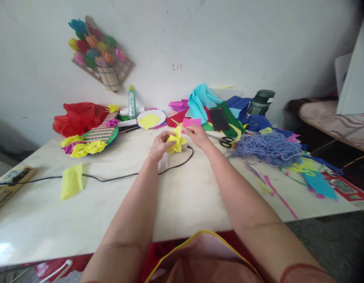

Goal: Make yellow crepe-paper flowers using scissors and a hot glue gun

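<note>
Near the middle of the table, my left hand [160, 146] is closed on a crumpled yellow paper flower [177, 140] with several ruffled petals. Just to its right, my right hand [196, 135] pinches a thin wooden stick [176, 123], whose end points up and left above the flower. Whether the stick touches the petals I cannot tell. Behind my hands lies a pink paper square [191, 122]. A black cable's end [189, 147] rests on the table just below the flower.
A yellow paper piece [72, 181] and a power strip [13, 182] lie left. A craft piece with yellow flowers [101, 135] stands back left. Scissors [225, 141], a phone [219, 119], blue yarn [267, 148] and a bottle [260, 102] sit right. A glue bottle [131, 103] stands behind.
</note>
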### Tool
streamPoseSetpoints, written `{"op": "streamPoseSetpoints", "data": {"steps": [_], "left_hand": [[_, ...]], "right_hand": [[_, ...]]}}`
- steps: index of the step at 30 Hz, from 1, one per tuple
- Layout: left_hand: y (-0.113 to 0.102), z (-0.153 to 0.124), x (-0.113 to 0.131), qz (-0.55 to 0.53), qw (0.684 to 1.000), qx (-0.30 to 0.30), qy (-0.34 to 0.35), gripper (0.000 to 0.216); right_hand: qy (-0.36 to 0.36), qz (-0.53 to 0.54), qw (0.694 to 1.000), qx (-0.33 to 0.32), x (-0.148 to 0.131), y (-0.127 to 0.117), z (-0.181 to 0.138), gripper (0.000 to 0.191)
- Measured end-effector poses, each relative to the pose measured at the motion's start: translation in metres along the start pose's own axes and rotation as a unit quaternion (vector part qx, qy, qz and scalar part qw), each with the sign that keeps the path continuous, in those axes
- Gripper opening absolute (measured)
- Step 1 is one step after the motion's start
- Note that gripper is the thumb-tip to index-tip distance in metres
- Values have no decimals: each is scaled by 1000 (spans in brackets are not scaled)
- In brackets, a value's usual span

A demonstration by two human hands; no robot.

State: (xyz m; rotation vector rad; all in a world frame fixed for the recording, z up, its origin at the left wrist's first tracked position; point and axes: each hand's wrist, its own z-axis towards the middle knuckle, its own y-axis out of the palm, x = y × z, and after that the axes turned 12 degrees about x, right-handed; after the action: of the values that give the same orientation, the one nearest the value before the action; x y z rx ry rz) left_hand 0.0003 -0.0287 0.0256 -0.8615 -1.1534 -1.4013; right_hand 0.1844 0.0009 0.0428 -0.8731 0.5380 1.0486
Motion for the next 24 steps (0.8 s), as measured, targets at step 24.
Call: {"op": "streamPoseSetpoints", "data": {"steps": [24], "left_hand": [[-3,0,-1,18,999,-35,-4,63]], "right_hand": [[72,26,994,-78,8,0,-4,29]]}}
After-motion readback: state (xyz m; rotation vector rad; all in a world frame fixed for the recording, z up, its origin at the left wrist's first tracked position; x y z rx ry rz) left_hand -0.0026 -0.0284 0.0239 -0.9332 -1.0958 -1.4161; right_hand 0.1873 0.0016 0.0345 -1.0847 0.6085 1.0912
